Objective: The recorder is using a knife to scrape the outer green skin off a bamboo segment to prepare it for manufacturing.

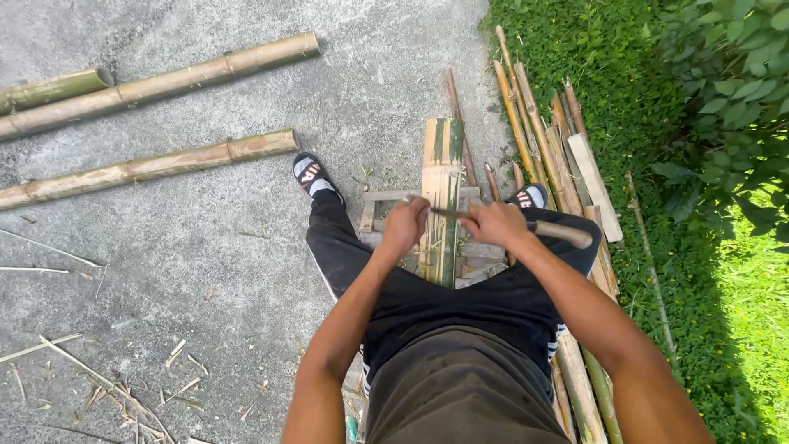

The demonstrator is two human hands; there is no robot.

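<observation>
Both hands clamp a knife (pixel 460 215) across the bamboo slab (pixel 441 197): left hand (pixel 404 226) at 9 o'clock, right hand (pixel 496 224) at 3.

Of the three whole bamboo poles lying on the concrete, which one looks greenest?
The short pole at the far upper left, cut off by the frame edge. It is olive green, while the two longer poles beside it are tan.
</observation>
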